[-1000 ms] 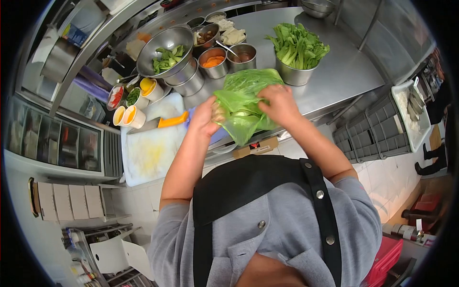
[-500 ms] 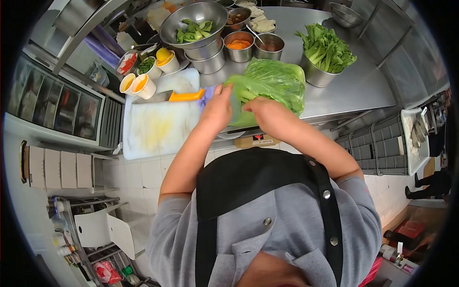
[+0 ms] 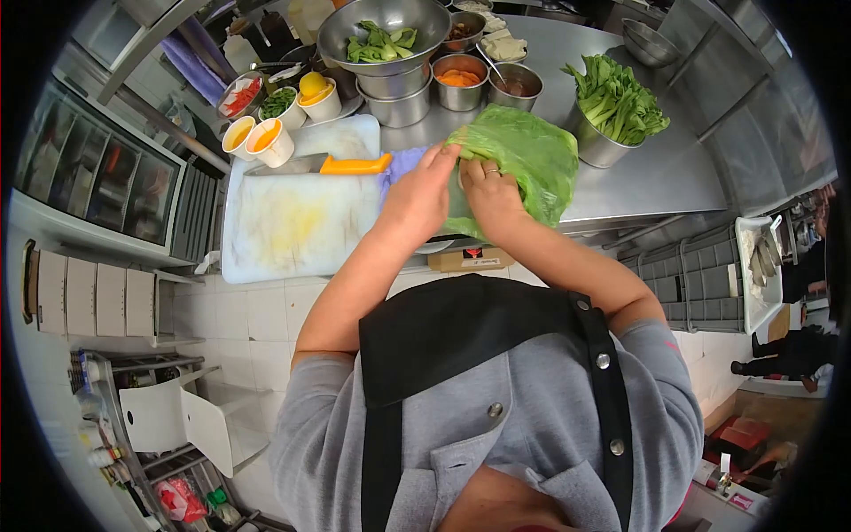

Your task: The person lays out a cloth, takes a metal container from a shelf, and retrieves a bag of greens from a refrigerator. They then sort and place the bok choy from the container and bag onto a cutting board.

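A thin green plastic bag (image 3: 542, 151) lies crumpled at the front edge of the steel table. My left hand (image 3: 424, 188) is closed on the bag's left edge, its fingertips pinching the plastic near the top. Beside it, my right hand (image 3: 493, 202) has its fingers bent and closed over a fold of the bag; a ring shows on one finger. What lies inside the bag is mostly hidden by the plastic. Left of my hands, a knife with a yellow handle (image 3: 355, 165) rests on the white cutting board (image 3: 253, 239), next to a purple cloth (image 3: 401, 166).
Leafy greens (image 3: 616, 97) stand in a steel pot (image 3: 603, 146) on the right. Behind the bag are a pot of orange slices (image 3: 459, 78), a pot with a spoon (image 3: 516, 84) and a colander (image 3: 425, 31) holding greens. Paper cups (image 3: 270, 142) stand at the board's far left.
The bag's plastic has been drawn over the greens that showed through it. My right hand has shifted from inside the opening onto the bag's edge. The view has tilted slightly.
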A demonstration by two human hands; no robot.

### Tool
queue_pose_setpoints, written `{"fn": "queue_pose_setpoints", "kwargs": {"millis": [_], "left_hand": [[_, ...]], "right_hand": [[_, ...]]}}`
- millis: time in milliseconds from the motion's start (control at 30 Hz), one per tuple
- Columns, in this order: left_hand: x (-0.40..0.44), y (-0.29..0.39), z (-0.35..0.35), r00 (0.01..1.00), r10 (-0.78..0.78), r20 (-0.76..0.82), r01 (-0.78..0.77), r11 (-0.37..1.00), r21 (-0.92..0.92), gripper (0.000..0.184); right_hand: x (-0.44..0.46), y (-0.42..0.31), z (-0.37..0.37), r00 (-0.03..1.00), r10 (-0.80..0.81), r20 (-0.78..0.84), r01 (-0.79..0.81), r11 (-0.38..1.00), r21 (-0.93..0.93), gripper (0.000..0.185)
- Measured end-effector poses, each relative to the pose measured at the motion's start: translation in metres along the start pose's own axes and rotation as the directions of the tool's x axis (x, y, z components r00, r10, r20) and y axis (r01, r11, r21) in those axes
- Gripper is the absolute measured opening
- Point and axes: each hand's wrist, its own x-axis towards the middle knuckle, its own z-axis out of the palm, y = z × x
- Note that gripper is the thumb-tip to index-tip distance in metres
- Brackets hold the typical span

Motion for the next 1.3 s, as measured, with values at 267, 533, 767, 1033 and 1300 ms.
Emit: {"fn": "queue_pose_setpoints", "kwargs": {"millis": [267, 533, 767, 1033, 1300], "left_hand": [[0.017, -0.009, -0.014, 0.994, -0.028, -0.102, 0.033, 0.999, 0.040, 0.052], [0.036, -0.041, -0.003, 0.985, -0.139, -0.105, 0.134, 0.990, -0.049, 0.052], [0.024, -0.056, -0.003, 0.945, -0.145, -0.295, 0.108, 0.985, -0.138, 0.041], [0.007, -0.033, -0.041, 0.857, -0.295, -0.422, 0.014, 0.833, -0.554, 0.026], [-0.014, -0.039, -0.075, 0.795, -0.593, -0.131, 0.093, 0.332, -0.939, 0.053]], "right_hand": [[0.017, 0.037, -0.045, 0.911, 0.059, 0.408, -0.241, 0.879, 0.411, 0.065], [0.030, 0.098, -0.098, 0.989, 0.054, 0.138, -0.113, -0.322, 0.940, 0.066], [0.047, 0.107, -0.093, 0.981, 0.109, 0.158, -0.021, -0.757, 0.653, 0.061], [0.083, 0.084, -0.099, 0.997, -0.018, 0.072, -0.055, -0.828, 0.558, 0.050], [0.130, 0.021, -0.086, 0.948, -0.277, 0.157, -0.318, -0.799, 0.510, 0.043]]}}
